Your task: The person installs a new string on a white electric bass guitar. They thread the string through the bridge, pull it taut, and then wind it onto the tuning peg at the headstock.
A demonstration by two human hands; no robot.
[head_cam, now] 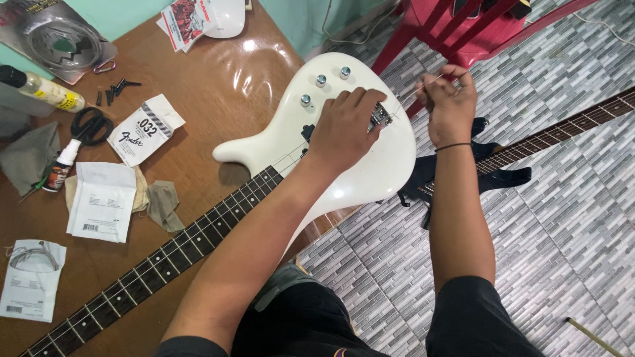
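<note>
Home guitar-repair corner: wooden table [218, 99] under the left hand [344, 125]; string packets [100, 200], scissors [89, 124] and bottles [43, 89] further left; tiled floor [562, 218] and black guitar [489, 165] below the right hand [448, 99].

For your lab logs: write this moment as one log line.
left hand: on white bass guitar bridge | right hand: pinching string

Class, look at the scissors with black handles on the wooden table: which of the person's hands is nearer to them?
Left. The left hand rests on the white guitar body, right of the scissors. The right hand is farther right, past the guitar's edge, pinching a thin string.
</note>
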